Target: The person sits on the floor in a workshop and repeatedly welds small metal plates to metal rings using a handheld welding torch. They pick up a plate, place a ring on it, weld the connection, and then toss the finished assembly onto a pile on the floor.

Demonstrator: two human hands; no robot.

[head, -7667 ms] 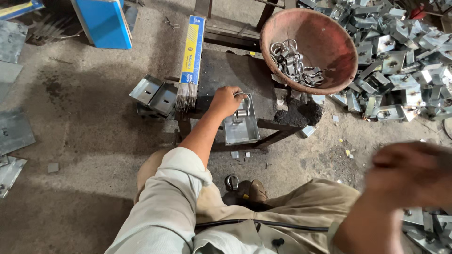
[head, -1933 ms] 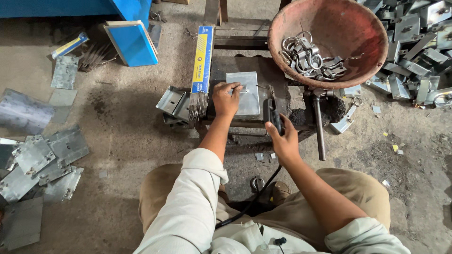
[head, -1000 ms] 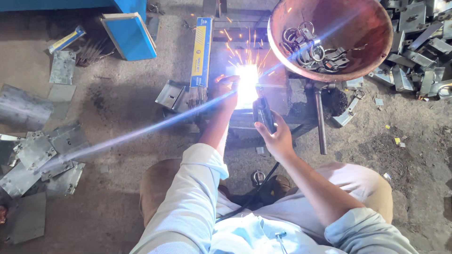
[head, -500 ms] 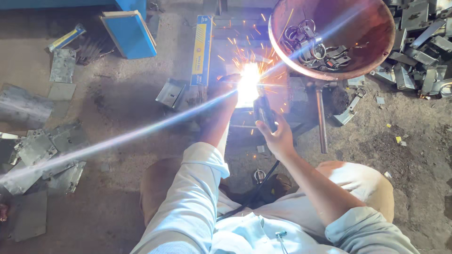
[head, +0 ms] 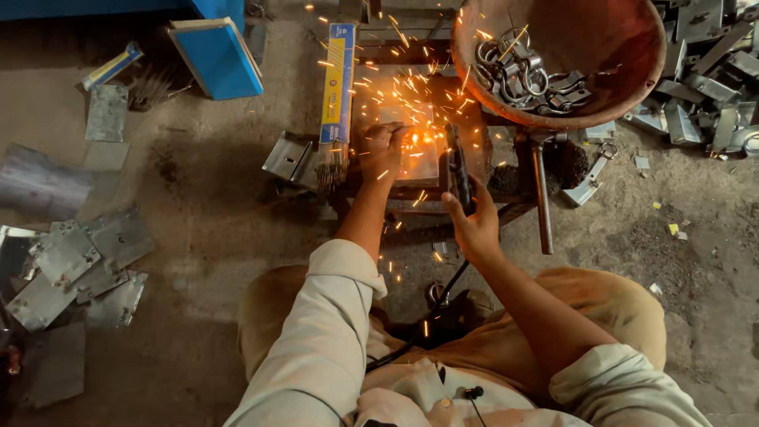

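My left hand (head: 382, 150) rests closed on the left edge of a small grey metal plate (head: 421, 158) lying on a low dark metal stand (head: 474, 207). My right hand (head: 472, 225) grips a black welding electrode holder (head: 456, 164), its tip pointing up at the plate. Orange sparks scatter from a glowing spot near the plate's top left. A black cable runs from the holder down to my lap.
A rusty round bowl (head: 624, 87) with metal rings and clasps stands at the upper right. A box of welding rods (head: 337, 87) lies left of the plate. Metal plates (head: 79, 261) lie at left, a heap of brackets (head: 711, 71) at far right, and a hammer (head: 540, 198).
The bright white arc flare and long light streak seen half a second ago have faded to scattered orange sparks. Both hands stay in nearly the same place.
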